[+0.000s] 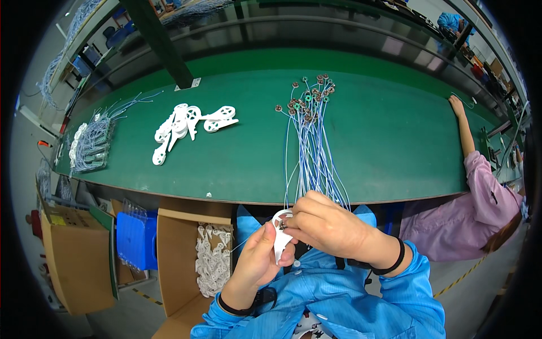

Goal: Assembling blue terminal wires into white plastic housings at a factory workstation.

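My left hand (261, 254) grips a white plastic housing (280, 240) with a round head and a tapered handle, just off the table's near edge. Over its round head, the fingers of my right hand (327, 223) are pinched together on a small dark round part, mostly hidden by the fingertips. A thin wire runs from around the housing toward the lower left. Right beyond my hands lies a bundle of blue and white wires (313, 152), with small round brown and green parts (307, 101) at its far end.
Several white housings (180, 124) lie loosely piled on the green table (384, 141). At the far left is a clear tray of wired parts (93, 141). Below stand an open carton (180, 254) of white housings and a blue bin (136, 240). A person in a pink sleeve (480, 175) reaches across at right.
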`<state>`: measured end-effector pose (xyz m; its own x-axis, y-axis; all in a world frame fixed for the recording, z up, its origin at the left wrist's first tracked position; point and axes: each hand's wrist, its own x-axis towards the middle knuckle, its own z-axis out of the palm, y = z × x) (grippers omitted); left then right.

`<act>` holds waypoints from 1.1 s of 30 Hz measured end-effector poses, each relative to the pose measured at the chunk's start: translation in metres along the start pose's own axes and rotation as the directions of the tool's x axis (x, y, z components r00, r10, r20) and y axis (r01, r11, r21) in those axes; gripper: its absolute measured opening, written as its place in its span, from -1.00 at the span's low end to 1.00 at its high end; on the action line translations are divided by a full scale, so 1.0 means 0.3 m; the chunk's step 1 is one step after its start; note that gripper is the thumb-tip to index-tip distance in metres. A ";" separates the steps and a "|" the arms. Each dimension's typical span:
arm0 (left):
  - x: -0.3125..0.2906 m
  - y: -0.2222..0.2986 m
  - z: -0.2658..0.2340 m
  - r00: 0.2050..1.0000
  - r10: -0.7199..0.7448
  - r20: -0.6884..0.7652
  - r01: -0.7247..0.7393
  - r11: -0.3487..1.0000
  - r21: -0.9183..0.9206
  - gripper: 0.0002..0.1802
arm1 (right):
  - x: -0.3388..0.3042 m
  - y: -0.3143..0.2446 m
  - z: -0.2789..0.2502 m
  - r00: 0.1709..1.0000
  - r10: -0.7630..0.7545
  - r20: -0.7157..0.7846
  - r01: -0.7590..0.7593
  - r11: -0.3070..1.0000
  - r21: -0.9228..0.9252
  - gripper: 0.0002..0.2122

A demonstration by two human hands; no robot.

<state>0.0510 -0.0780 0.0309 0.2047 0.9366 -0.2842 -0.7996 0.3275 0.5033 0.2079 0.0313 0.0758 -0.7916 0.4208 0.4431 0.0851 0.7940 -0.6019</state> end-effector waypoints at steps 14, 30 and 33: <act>0.040 0.014 0.008 0.998 -0.004 -0.069 0.007 0.999 0.052 -0.52 | 0.001 0.037 -0.004 0.997 0.003 0.074 0.006 0.992 -0.123 -0.74; 0.065 -0.008 -0.008 0.996 -0.076 -0.057 0.074 0.997 -0.033 -0.51 | -0.033 0.060 0.022 0.994 0.091 0.053 -0.084 0.989 -0.120 -0.74; 0.062 0.014 -0.004 0.992 -0.125 -0.029 0.120 0.983 -0.138 -0.53 | -0.006 0.032 -0.060 0.984 0.172 0.046 -0.176 0.979 0.106 -0.76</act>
<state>0.0508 -0.0593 0.0269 0.2869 0.8843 -0.3684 -0.8392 0.4174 0.3485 0.2212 0.0462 0.0812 -0.7923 0.5305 0.3015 0.1586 0.6562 -0.7378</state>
